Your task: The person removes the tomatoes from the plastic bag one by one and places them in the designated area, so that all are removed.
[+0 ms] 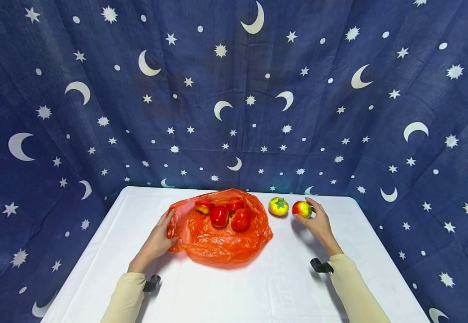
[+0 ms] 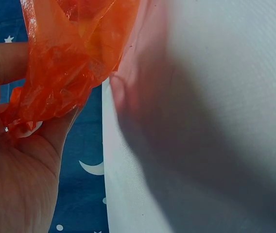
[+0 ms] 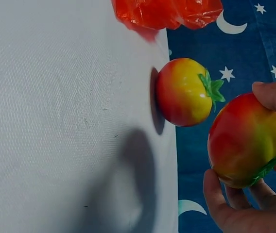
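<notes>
On the left, my left hand (image 1: 158,241) holds the edge of a crinkled red plastic bag (image 1: 226,251), fingers and thumb spread along its mouth. The left wrist view has the bag film (image 2: 60,63) bunched between thumb and fingers. Several shiny red tomatoes (image 1: 219,216) sit together in the bag, one of them partly yellow. To the right, my right hand (image 1: 319,223) holds a red-and-yellow tomato (image 3: 247,141) between thumb and fingers, its green leafy top toward the palm. A second tomato (image 1: 278,206), yellow and red with a green top, rests between the bag and this hand.
A white cloth (image 1: 234,296) covers the table. Behind it and along both sides hangs a dark blue curtain (image 1: 258,125) with moons and stars. Each wrist wears a black camera mount (image 1: 321,265).
</notes>
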Action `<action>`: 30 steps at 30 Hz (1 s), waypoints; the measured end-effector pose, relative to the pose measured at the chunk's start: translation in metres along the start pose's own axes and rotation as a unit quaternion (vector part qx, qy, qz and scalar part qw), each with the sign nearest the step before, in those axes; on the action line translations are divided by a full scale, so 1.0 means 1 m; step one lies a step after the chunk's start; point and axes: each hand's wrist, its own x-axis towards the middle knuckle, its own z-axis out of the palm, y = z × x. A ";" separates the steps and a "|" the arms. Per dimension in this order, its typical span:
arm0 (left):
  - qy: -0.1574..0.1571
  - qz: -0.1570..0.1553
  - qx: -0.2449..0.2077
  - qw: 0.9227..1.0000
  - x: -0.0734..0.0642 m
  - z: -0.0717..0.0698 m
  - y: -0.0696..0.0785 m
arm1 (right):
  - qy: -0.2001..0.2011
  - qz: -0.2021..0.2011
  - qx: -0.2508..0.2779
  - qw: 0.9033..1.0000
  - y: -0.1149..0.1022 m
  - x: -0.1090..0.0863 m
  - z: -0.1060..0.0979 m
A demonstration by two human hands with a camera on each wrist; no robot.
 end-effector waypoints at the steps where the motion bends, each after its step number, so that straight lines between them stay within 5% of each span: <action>1: 0.001 0.002 -0.001 1.000 0.000 0.000 0.000 | 0.001 0.003 0.003 1.000 0.001 0.001 0.001; 30: -0.003 0.002 -0.003 1.000 0.000 -0.001 0.001 | 0.018 0.031 -0.020 0.999 0.022 0.022 0.017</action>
